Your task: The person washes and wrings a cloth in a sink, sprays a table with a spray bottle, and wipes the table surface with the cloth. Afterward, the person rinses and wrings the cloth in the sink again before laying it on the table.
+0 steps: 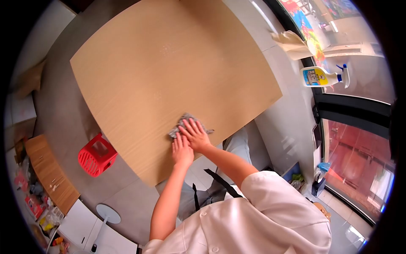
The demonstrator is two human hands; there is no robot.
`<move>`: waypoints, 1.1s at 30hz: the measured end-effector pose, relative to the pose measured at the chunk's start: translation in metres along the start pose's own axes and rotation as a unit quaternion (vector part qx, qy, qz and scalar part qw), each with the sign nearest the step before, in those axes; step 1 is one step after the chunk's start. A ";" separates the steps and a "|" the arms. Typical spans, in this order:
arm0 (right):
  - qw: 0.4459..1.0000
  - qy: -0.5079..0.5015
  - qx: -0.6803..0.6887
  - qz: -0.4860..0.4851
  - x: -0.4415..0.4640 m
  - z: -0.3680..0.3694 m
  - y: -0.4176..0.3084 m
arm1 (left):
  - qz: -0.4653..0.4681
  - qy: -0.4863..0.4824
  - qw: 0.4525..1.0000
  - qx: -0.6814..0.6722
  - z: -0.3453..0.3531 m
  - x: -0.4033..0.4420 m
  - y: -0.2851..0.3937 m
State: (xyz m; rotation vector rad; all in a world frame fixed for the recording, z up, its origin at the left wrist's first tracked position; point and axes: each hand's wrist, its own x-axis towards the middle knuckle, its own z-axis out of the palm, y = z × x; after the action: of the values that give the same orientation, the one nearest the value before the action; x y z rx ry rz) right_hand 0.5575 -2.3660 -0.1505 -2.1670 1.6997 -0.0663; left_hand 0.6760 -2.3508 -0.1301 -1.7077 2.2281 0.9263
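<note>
Wiping of a flat surface, seen from above: the right hand [194,134] lies over a bunched grey cloth [174,131], and the left hand [182,150] rests just beside it, its fingertips at the near edge of the cloth. Both hands are flattened with the fingers extended, pressing rather than closing round anything (how much of the cloth lies beneath the palms cannot be told). The cloth is on the brown tabletop [169,76], toward the edge nearest the person. The step in hand appears to be a wiping stroke; the next move would call for even downward pressure while the cloth slides toward another part of the surface, without its folds bunching further. Count: two hands, one cloth, one tabletop, one red stool [97,155] beyond the left edge, and one spray bottle [315,77] apart from the right edge
</note>
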 end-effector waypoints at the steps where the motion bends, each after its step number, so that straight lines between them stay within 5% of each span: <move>1: 0.999 0.007 -0.038 0.031 -0.008 -0.006 0.023 | 0.032 0.000 0.999 0.022 0.006 0.015 0.022; 9: 0.986 0.045 -0.086 0.137 -0.059 -0.059 0.239 | 0.107 -0.045 0.993 0.025 0.036 0.120 0.229; 18: 0.971 0.042 -0.133 0.193 -0.082 -0.110 0.394 | 0.168 0.110 0.979 0.046 0.103 0.209 0.367; 21: 0.977 0.062 -0.102 0.179 -0.072 -0.111 0.407 | 0.176 0.137 0.975 0.014 0.103 0.227 0.368; 24: 0.982 0.089 -0.097 0.139 -0.054 -0.113 0.407 | 0.200 0.264 0.943 -0.003 0.098 0.239 0.359; 26: 0.983 0.089 -0.120 0.106 -0.021 -0.117 0.408 | 0.144 0.136 0.980 -0.021 0.052 0.238 0.343; 33: 0.984 0.125 -0.125 -0.025 0.109 -0.107 0.315 | 0.078 0.135 0.988 0.003 -0.029 0.253 0.213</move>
State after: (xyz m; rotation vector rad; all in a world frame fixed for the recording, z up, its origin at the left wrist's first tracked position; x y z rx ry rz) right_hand 0.2657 -2.5588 -0.1752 -2.4753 1.8753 -0.1509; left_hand 0.4046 -2.5406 -0.1557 -1.7697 2.5657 0.7534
